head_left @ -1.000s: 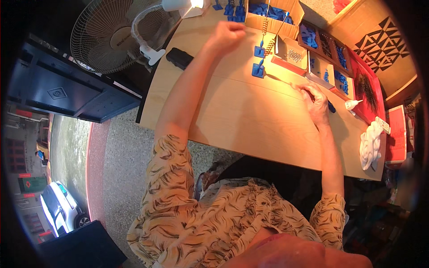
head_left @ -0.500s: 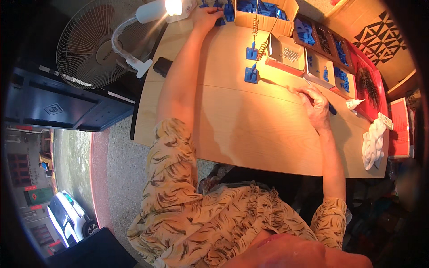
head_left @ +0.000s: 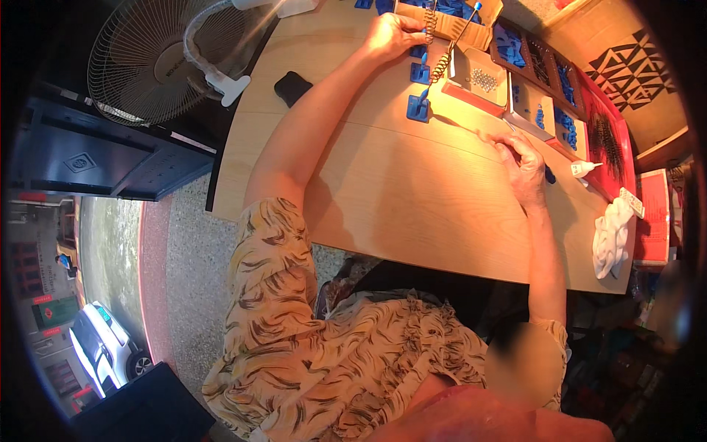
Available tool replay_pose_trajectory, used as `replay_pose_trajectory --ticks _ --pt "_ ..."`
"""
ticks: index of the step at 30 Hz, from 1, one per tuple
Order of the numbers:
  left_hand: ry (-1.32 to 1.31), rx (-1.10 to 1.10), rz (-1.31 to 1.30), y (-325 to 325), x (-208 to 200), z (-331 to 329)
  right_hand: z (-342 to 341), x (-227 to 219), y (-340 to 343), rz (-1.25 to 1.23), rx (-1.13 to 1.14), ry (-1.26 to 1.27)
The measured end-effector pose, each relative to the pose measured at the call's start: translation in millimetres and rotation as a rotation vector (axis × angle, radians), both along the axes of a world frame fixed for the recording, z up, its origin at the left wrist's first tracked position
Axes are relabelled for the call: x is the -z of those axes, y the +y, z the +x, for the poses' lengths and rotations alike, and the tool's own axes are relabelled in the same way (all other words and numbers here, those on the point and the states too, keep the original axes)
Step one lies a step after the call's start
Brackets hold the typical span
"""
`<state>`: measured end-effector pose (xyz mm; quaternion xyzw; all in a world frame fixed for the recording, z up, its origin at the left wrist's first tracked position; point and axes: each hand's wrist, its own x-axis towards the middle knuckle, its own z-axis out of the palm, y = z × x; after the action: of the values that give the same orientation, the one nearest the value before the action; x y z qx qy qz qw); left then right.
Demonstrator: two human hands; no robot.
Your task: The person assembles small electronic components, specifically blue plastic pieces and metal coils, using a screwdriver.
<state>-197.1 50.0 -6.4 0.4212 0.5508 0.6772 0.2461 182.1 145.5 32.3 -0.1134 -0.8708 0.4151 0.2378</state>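
Observation:
My left hand [head_left: 394,37] is at the far middle of the table, its thumb and fingers pinched at a small blue plastic base [head_left: 417,51]. Just nearer stand two more blue square bases, the middle one [head_left: 420,72] and the nearest one [head_left: 417,107], in a row; dark coil springs [head_left: 440,68] on thin rods rise from this group. My right hand [head_left: 523,168] rests on the table to the right, fingers curled with the tips together; whatever they may hold is too small to tell. A dark blue piece [head_left: 549,175] lies partly hidden beside that hand.
Along the back right stand a cardboard box [head_left: 479,33] of blue parts, a tray [head_left: 471,99] of small metal pieces and trays of blue bits. A white nozzle bottle [head_left: 584,169] and white glove [head_left: 613,239] lie right. A black object [head_left: 293,88], lamp and fan [head_left: 173,66] are left.
My left hand has moved right, from the blue bases at the far left edge to the row of bases with springs. My right hand has stayed nearly in place. The view has shifted slightly.

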Motion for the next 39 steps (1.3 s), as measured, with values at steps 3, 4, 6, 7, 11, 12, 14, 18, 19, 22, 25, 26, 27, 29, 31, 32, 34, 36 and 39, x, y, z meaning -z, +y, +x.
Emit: replay_pose_trajectory --ticks 3,4,6,7,11,12,14,18,19,22,25,26,27,29,31,32,34,36,39 --pt "0.155 -0.127 -0.106 0 1 -1 -3 0 -3 -0.033 -0.023 -0.027" --pt "0.151 -0.123 -0.105 -1 -1 2 -2 -1 -3 -0.041 -0.008 -0.027" --pt "0.187 -0.116 -0.156 -3 -13 14 3 -3 -1 -0.046 0.017 -0.032" --pt "0.187 -0.121 -0.159 -14 -20 16 1 -4 -1 -0.036 0.000 -0.027" --pt "0.473 -0.228 -0.526 -26 -54 14 1 -1 2 -0.021 0.029 0.006" --pt "0.447 -0.280 -0.679 -23 -59 14 4 -1 3 -0.017 0.035 0.003" --pt "0.486 -0.384 -0.653 -20 -52 -21 3 -5 0 0.014 0.046 -0.012" --pt "0.686 -0.694 -0.542 -1 -6 -105 -4 -4 -7 0.002 0.005 0.007" --pt "0.635 -0.669 -0.466 8 -6 -101 -1 -3 -6 -0.028 0.007 0.009" --pt "0.480 -0.596 -0.262 25 -6 -91 2 -3 -2 -0.054 0.017 0.000" --pt "0.639 -0.596 -0.247 13 -6 -96 4 -2 -1 -0.061 0.020 -0.019" --pt "0.633 -0.582 -0.150 4 -4 -101 1 -3 -2 -0.068 0.004 -0.016" --pt "0.639 -0.587 -0.163 -11 -2 -108 -2 -5 -3 -0.079 -0.005 -0.013" --pt "0.492 -0.494 -0.405 -34 -25 -80 -3 -4 0 -0.068 -0.009 -0.016" --pt "0.149 -0.305 -0.311 -31 -3 -81 -3 -1 1 -0.077 -0.018 -0.004" --pt "0.175 -0.240 -0.333 -28 -5 -54 0 -2 4 -0.045 0.004 -0.015" --pt "0.244 -0.150 -0.373 -38 -25 -9 2 -4 4 -0.007 0.004 -0.016" --pt "0.338 -0.204 -0.386 -48 -26 -2 -2 1 1 -0.039 -0.005 0.006" --pt "0.240 -0.224 -0.292 -48 -31 18 -2 0 -3 -0.033 -0.006 0.006"
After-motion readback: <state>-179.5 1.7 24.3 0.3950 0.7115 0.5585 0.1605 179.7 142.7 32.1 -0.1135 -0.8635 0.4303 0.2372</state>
